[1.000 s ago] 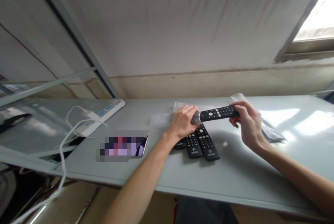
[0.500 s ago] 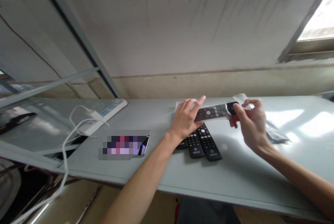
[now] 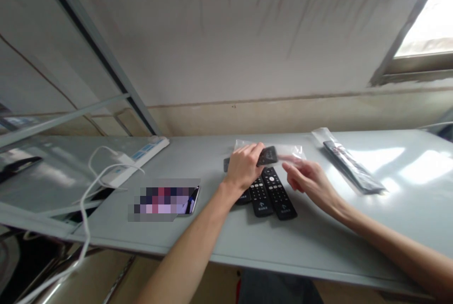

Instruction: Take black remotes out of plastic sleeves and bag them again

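My left hand (image 3: 244,167) is closed over a black remote control (image 3: 267,155), which appears to be inside a clear plastic bag (image 3: 293,149). The remote lies sideways, one end showing on each side of my hand. The bag's loose end extends past the remote to the right. There, my right hand (image 3: 309,179) has its fingers curled and seems to pinch the bag; the index fingertip is blurred against the plastic. Just below, bare black remotes lie side by side, including the right one (image 3: 279,193), the middle one (image 3: 261,200) and one (image 3: 244,198) partly under my left wrist.
A bagged remote (image 3: 354,167) lies to the right on the grey table (image 3: 339,242). Left of my arm is a phone (image 3: 189,202) with a blurred-out screen. A white power strip (image 3: 141,157) with a white cable (image 3: 85,209) lies near the metal frame (image 3: 106,58).
The remote has shifted left into my left hand, and its bare right end now appears covered by plastic. My right hand has let go of that end and moved left and down, uncovering the bagged remote.
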